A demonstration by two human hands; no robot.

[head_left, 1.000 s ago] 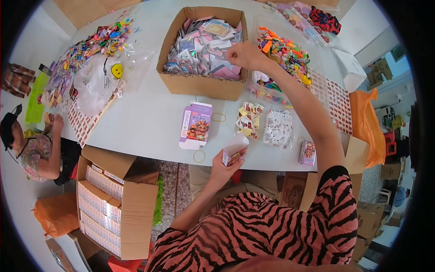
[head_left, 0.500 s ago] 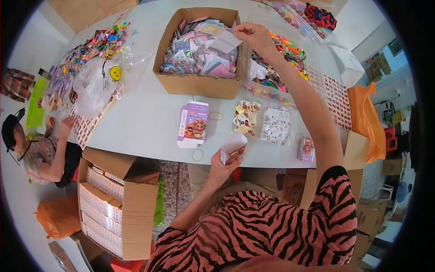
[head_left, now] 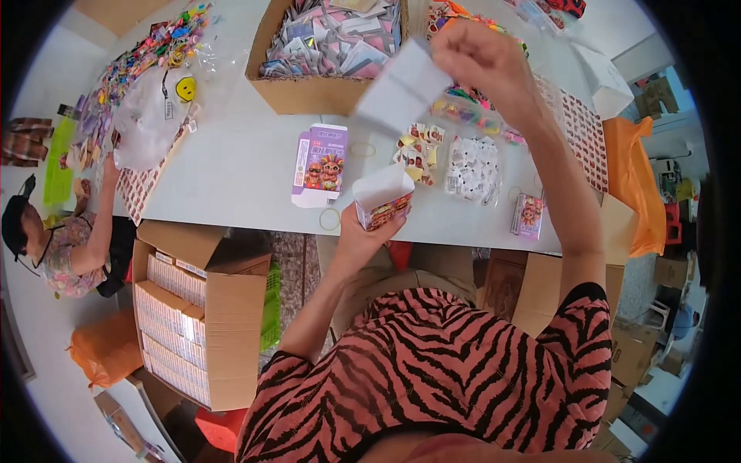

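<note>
My left hand grips a small open carton above the table's near edge, its white-lined opening facing up. My right hand pinches the corner of a pale, flat card or sleeve, partly blurred, which hangs between the cardboard box and the small carton. Inside that cardboard box lies a heap of similar pale cards. A flattened-looking purple carton with cartoon figures rests left of my left hand. Beyond the hand are small printed packets and a clear bag of white sachets.
Rubber bands and a small purple box lie near the front edge. Behind my right hand stands a clear bin of colourful trinkets. At left, a co-worker sits by a trinket pile; an open carton holds rows of boxes.
My right hand has drawn the pale card out of the cardboard box, toward me and the small carton. My left hand has raised the carton slightly farther over the table.
</note>
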